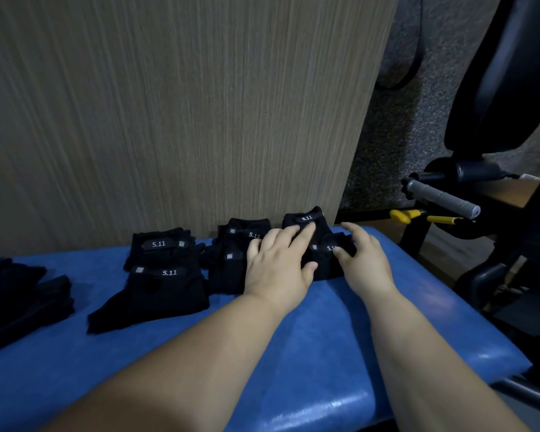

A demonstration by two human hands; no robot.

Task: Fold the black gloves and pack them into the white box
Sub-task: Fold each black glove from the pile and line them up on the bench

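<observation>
Three black glove pairs (166,275) (231,263) (323,265), one loose pile (22,294), two hands (278,266) (367,263)

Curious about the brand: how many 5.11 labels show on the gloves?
5: two on the left pair, one on the middle pair, two on the right pair, one half covered by the right hand. Others may be hidden.

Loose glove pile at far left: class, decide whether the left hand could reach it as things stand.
Probably yes: the left hand presses flat on folded gloves, gripping nothing, and the loose glove pile lies uncovered on its side.
</observation>
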